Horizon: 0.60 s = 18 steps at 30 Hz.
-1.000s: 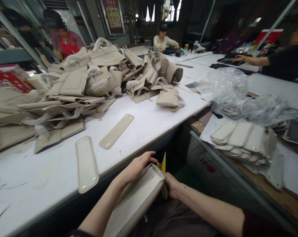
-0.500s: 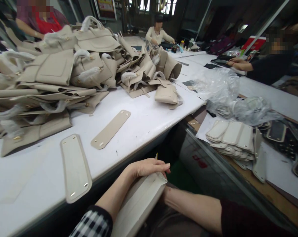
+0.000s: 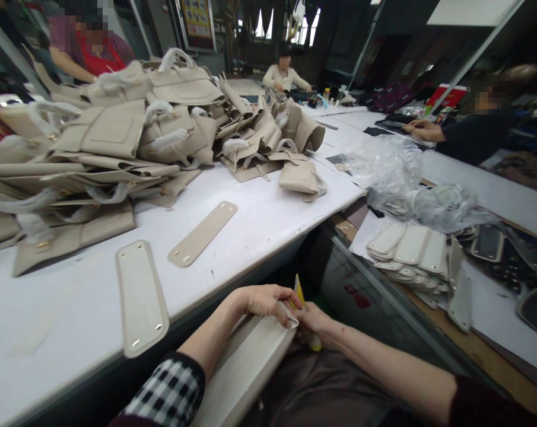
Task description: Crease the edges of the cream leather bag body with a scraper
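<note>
A long off-white piece [image 3: 250, 356], seemingly a folded bag panel or bag, lies slanted across my lap. My left hand [image 3: 268, 301] is curled over its far end, with the fingertips gripping the edge near the corner. Just right of that corner, my right hand [image 3: 315, 320] is closed around a slim yellow pointed tool [image 3: 299, 290]. The tool's tip points up and its other end shows below the hand; its exact kind cannot be made out. On the table beside my left arm lie a white-faced strip with metal studs [image 3: 141, 296] and a beige strip [image 3: 203, 233].
Beige handbags [image 3: 103, 130] with wrapped handles are heaped on the white table [image 3: 250, 237]. At right, studded strips [image 3: 410, 249] are stacked beside dark pieces [image 3: 491, 243] and clear plastic bags [image 3: 384, 160]. Three other people work around the tables. The table's edge runs before my hands.
My right hand has come up from behind the off-white piece, bringing more of the yellow tool into sight. My left fingers have curled from lying flat to gripping the edge. The view has shifted slightly.
</note>
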Each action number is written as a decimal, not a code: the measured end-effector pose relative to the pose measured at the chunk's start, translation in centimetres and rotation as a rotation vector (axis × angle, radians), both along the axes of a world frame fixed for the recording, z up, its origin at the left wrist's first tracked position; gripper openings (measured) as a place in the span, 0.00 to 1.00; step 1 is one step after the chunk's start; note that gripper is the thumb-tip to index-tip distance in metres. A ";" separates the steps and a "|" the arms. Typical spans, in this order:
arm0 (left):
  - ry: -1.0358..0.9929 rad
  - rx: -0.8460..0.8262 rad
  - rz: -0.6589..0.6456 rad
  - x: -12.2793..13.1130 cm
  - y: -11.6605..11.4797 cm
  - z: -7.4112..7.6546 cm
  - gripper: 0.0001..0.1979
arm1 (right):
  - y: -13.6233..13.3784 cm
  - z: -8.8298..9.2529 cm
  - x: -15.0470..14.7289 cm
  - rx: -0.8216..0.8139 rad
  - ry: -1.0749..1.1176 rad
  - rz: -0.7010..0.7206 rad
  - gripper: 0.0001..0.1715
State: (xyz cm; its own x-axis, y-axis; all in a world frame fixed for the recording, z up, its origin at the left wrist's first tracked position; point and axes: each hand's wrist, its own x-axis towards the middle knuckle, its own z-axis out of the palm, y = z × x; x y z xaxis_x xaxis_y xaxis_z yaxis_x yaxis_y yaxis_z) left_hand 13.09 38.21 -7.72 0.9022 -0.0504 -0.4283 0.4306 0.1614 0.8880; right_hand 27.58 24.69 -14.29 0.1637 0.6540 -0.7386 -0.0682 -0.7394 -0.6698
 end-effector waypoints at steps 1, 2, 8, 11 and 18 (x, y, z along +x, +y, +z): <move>0.002 -0.020 0.002 0.0 0.0 -0.1 0.27 | -0.7 0.8 2.0 0.010 -0.048 0.020 0.14; 0.007 -0.038 0.003 0.0 0.0 -0.2 0.28 | -1.4 1.9 4.0 0.037 -0.094 0.037 0.18; 0.017 -0.053 -0.016 0.2 0.1 -0.4 0.30 | -4.0 10.1 9.4 0.026 -0.029 0.382 0.25; 0.014 -0.034 -0.028 0.1 0.2 -0.2 0.32 | -3.4 11.8 7.2 -0.023 0.021 0.653 0.27; -0.009 0.148 -0.081 -0.2 0.6 1.0 0.38 | -1.0 11.4 3.9 -0.082 -0.097 0.796 0.32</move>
State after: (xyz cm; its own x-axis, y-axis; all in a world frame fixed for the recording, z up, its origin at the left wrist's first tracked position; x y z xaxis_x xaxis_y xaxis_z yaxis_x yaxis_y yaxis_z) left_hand 12.93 38.84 -6.71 0.9015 -0.0601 -0.4285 0.4289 -0.0061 0.9033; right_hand 31.44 23.67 -2.91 -0.2628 0.5457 -0.7957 0.5557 -0.5886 -0.5872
